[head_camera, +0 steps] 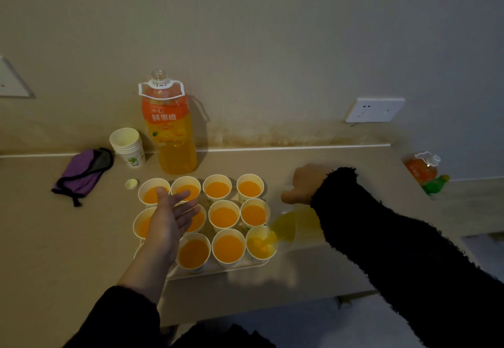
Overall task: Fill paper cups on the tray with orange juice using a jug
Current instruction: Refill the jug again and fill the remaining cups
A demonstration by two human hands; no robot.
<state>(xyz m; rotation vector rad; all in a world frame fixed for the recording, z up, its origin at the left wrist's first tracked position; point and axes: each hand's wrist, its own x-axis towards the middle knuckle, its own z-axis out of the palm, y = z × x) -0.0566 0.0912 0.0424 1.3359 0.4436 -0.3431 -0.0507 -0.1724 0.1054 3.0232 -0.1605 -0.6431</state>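
Note:
Several paper cups stand in rows on a clear tray point(218, 270) in the middle of the table, most holding orange juice. My right hand point(304, 184) grips the handle of a clear jug point(293, 225) tilted left, its spout over the front right cup point(260, 242), into which juice runs. My left hand point(170, 218) hovers flat over the left cups with fingers straight and holds nothing. It hides part of the left column of cups.
A large open orange juice bottle point(171, 129) stands behind the tray, with a stack of unused paper cups point(128, 147) and a bottle cap point(131, 183) to its left. A purple cloth point(81, 174) lies far left. Another bottle point(422, 170) sits at the right edge.

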